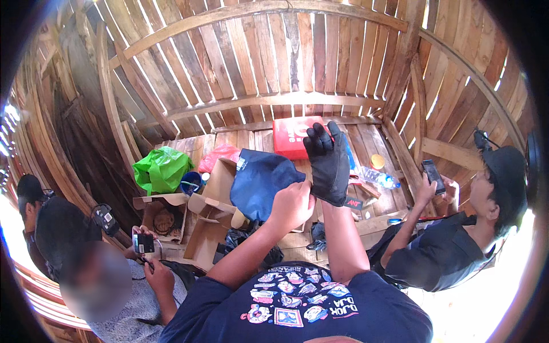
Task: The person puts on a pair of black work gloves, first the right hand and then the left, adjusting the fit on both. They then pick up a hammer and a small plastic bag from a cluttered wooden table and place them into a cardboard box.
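Note:
My right hand (327, 160) is raised in front of me inside a black work glove, fingers spread upward. My left hand (291, 207) is bare and pinches the cuff of that glove at the wrist. Just behind both hands lies a dark blue cloth bag (257, 180) on an open cardboard box (213, 212). A second dark glove (317, 235) lies on the wooden planks below my forearms.
A red flat box (289, 137), a clear water bottle (378, 178), a yellow lid (377, 161) and a green plastic bag (162, 169) lie on the plank floor. A person at right holds a phone (432, 174); another at lower left holds a small device (143, 243). Slatted wooden walls surround us.

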{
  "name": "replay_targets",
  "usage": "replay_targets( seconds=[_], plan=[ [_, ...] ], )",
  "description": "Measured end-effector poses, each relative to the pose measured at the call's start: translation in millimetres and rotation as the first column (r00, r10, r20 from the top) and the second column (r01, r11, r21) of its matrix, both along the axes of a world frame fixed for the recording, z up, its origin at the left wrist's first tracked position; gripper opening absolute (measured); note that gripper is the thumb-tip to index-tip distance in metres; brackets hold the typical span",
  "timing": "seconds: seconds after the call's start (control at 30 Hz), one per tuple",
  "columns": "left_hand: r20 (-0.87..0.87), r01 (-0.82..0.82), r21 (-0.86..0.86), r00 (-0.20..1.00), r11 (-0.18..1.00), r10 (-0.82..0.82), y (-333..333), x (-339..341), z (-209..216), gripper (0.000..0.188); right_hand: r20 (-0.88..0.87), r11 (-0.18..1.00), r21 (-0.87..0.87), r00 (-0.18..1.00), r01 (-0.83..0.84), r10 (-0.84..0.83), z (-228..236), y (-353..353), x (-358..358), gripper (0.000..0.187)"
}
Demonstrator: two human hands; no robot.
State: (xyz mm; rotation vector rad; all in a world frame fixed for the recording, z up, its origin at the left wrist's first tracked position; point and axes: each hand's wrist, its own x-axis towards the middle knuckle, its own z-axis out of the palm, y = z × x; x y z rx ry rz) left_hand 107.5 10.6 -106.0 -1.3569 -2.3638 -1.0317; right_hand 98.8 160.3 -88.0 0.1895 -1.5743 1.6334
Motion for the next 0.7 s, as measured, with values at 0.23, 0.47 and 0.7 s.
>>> replay_targets(
  seconds=[0.23,0.47,0.7],
  plan=[
    [0.243,0.151,-0.050,0.961,0.987,-0.134,11.9,-9.2,19.1,0.022,-0.676,0.453,-0.468,0.638,-0.759,0.370,29.0,13.5,15.8,0.058],
    [-0.135,0.223,-0.264,0.955,0.938,-0.265,20.2,12.1,7.2,0.014,-0.562,0.366,-0.592,0.693,-0.718,0.451,57.6,18.7,27.7,0.080],
    [-0.080,0.263,-0.303,0.951,0.916,-0.299,19.6,6.1,0.4,0.014,-0.498,0.445,-0.668,0.803,-0.597,0.328,38.2,23.9,18.6,0.074]
  ],
)
